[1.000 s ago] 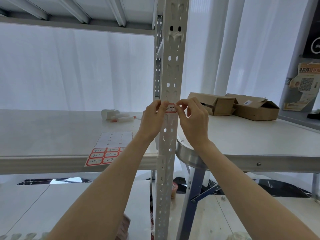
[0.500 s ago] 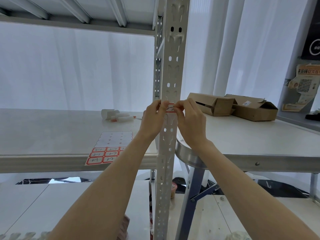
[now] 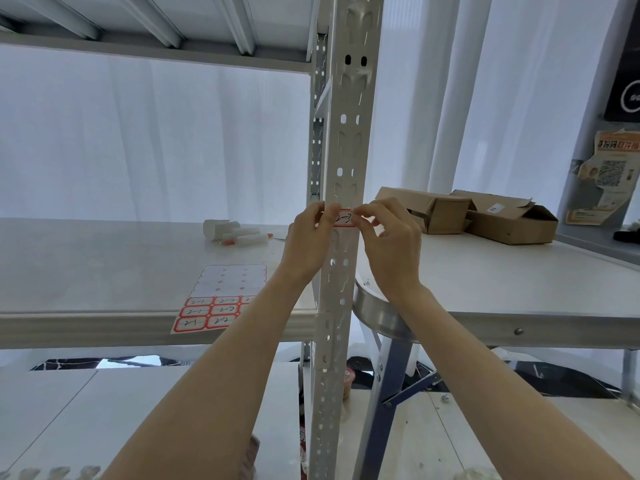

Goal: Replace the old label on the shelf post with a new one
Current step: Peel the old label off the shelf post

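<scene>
Shelf post (image 3: 346,150), white and slotted, upright at centre. Sticker sheet (image 3: 221,299) lies on the shelf (image 3: 104,265) left of it. Left hand (image 3: 308,242) and right hand (image 3: 391,251) flank the post, fingertips pinching opposite ends of the label (image 3: 344,218), red-bordered, on the post's front face; seemingly stuck flat.

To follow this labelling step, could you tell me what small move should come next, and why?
Probably press the label flat against the shelf post: the left hand and right hand hold its two ends across the post face, and it looks level.
</scene>
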